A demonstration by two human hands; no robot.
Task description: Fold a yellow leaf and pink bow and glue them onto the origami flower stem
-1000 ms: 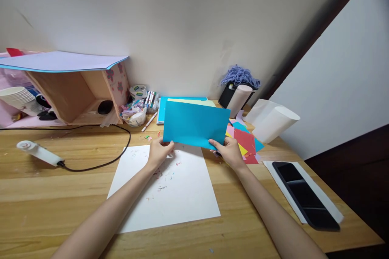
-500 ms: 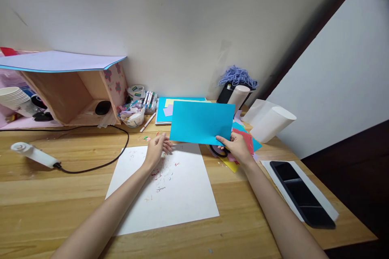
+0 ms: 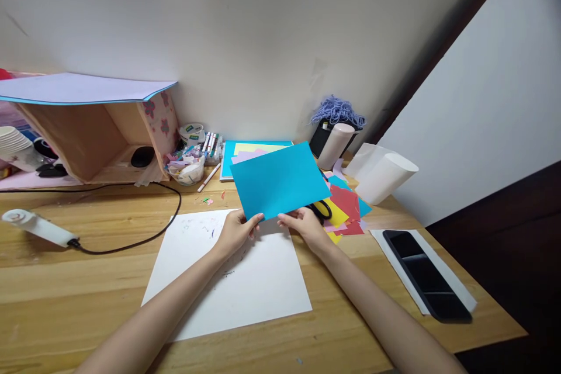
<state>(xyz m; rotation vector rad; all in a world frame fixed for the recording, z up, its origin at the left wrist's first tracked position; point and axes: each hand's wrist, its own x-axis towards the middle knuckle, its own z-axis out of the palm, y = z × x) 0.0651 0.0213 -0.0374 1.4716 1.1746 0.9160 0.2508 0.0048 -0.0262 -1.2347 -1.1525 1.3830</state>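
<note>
Holding up a bright blue rectangular paper sheet [image 3: 280, 178], looking whole so far

Pinching the sheet near its lower left corner with the left hand [image 3: 234, 234], thumb on the front. Touching or nearly touching the bottom edge with the right hand [image 3: 309, 228], fingers bent (can't tell if gripping or only brushing the paper, sorry). Keeping the sheet in the air over the far edge of a large flat white paper page [image 3: 193, 280], slanted with its right end higher, not set down on the pale wooden table [image 3: 79, 315].

Progress-wise, guessing fairly early. Got as far as having the sheet in hand, with no cut, fold or drawing visible on its front. Spotting flat red, yellow and pink paper scraps [image 3: 348, 201] just right of the sheet, beside a black loop-shaped handle [image 3: 330, 209], so probably done with cutting or tearing other paper. Can't read much about what's left, beyond not having put the sheet down.

Compared with half a second earlier: turned the sheet from nearly level to a clear slant, brought the left hand from empty beside it onto the corner, and shifted the right hand from the lower right corner leftward along the bottom edge, near the left thumb.
</note>
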